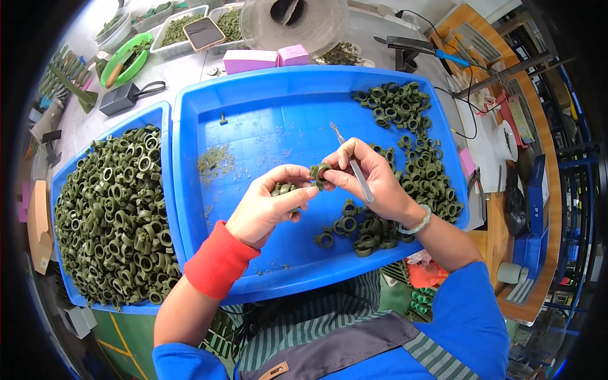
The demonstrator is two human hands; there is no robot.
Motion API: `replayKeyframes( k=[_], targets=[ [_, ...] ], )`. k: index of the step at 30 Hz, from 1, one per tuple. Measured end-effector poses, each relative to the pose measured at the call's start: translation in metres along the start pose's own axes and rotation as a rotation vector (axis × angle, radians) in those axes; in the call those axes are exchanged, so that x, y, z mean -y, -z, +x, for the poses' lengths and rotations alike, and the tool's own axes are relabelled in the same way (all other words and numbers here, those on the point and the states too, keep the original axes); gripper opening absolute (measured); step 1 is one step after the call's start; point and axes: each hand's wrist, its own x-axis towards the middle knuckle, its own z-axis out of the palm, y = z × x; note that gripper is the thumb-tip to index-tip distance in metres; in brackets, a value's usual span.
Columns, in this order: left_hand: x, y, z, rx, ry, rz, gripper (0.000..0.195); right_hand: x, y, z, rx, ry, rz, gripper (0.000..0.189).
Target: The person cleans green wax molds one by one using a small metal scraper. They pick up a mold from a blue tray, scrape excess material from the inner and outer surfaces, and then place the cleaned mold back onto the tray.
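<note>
Over the blue plastic tray (266, 95), my left hand (275, 202) has several green ring-shaped parts in its curled fingers. Its thumb and fingertips meet one green ring part (319, 173), which my right thumb and index finger also pinch. A metal scalpel handle (361, 179) lies across my right hand (365, 173), its tip pointing up and away. More green ring parts (422, 166) are spread along the tray's right side, with a cluster (375, 232) near the front. Yellow-green shavings (216, 161) lie at the tray's left, below a small green piece (223, 118).
A second blue tray (166, 128) heaped with green rings (114, 213) adjoins on the left. Behind stand pink boxes (251, 61), a phone (204, 34) on tubs, a green basin (126, 61) and a black block (118, 99). A blue-corded tool (427, 50) rests at back right.
</note>
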Motion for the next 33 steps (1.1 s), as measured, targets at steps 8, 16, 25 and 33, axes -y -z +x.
replayKeyframes(
  k=[8, 16, 25, 33],
  targets=[
    [-0.001, -0.005, -0.001, 0.032, 0.058, -0.083, 0.020, -0.005, 0.001, 0.002, 0.073, 0.110, -0.022, 0.013],
    [0.000, -0.002, -0.001, -0.053, -0.007, 0.023, 0.019, 0.008, 0.022, 0.003, 0.186, 0.075, -0.565, 0.016],
    [-0.004, -0.004, -0.001, -0.078, -0.021, 0.003, 0.037, 0.001, 0.032, -0.007, 0.477, 0.030, -0.986, 0.034],
    [-0.001, -0.002, -0.001, -0.110, -0.126, 0.206, 0.033, -0.002, 0.028, -0.005, 0.305, 0.045, -0.980, 0.034]
  ],
)
